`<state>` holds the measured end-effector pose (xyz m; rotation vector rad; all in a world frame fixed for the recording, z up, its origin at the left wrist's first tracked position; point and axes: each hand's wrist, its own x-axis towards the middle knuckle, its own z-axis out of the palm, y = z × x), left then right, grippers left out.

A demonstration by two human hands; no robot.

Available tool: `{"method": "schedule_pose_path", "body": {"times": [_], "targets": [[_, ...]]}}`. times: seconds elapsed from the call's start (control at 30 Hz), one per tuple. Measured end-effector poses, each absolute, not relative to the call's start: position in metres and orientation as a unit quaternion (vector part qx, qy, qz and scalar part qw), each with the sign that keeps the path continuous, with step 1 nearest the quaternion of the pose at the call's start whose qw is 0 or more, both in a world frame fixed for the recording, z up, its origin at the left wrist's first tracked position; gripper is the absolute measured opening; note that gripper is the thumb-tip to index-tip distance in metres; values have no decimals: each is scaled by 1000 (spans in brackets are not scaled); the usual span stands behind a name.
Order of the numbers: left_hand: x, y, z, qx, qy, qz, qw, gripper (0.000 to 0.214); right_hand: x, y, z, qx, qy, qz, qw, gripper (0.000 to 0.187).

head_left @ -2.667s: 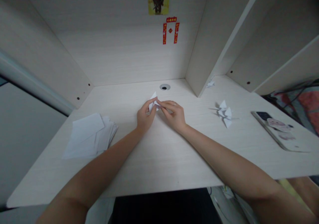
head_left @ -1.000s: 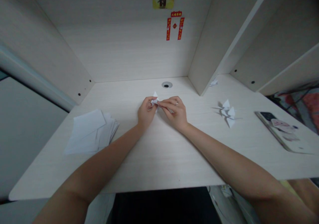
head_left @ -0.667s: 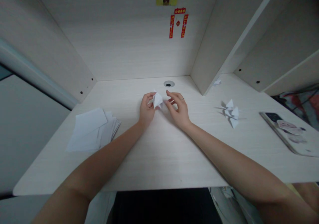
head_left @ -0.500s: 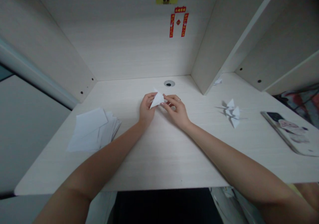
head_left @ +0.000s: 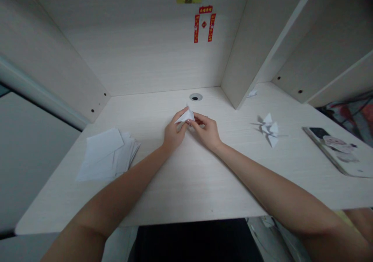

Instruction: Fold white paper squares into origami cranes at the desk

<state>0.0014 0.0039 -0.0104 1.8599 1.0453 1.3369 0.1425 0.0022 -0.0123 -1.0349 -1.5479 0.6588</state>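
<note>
A small piece of folded white paper [head_left: 186,115] is held between my two hands, just above the desk in the middle. My left hand [head_left: 174,132] grips its left and lower side, fingers behind and thumb in front. On the right, my right hand [head_left: 207,131] pinches the paper's edge between thumb and fingertips. The fingers hide part of the folds. To the right lie white folded paper cranes [head_left: 269,129] close together. A stack of white paper sheets [head_left: 101,153] lies on the left, near my left forearm.
A phone [head_left: 339,149] with a picture on its case lies at the right. Behind my hands is a round cable hole [head_left: 196,97] in the desk [head_left: 186,184]. An upright panel [head_left: 241,75] divides the desk's back right. More white paper [head_left: 252,93] lies beside that panel.
The folded paper has tilted and now shows a narrower face. My left thumb has come across toward my right fingertips. The view has shifted slightly.
</note>
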Motion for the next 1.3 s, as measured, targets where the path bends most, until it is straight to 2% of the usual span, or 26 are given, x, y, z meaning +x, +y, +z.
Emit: {"method": "schedule_pose_path", "body": {"times": [0.17,0.37,0.5,1.03,1.3], "targets": [[3,0,-4,709,410,505,272,51,146,6,-14,-430,-677,220,556,34],[4,2,-7,678,433,521,285,49,148,7,-12,-432,-704,150,543,35],[3,2,-12,674,477,507,249,45,148,4,-9,-441,-713,124,531,34],[3,-4,-5,681,498,493,214,34,149,2,-11,-448,-731,101,504,31],[4,-6,-2,687,534,460,178,36,148,2,-11,-452,-720,107,516,30]]}}
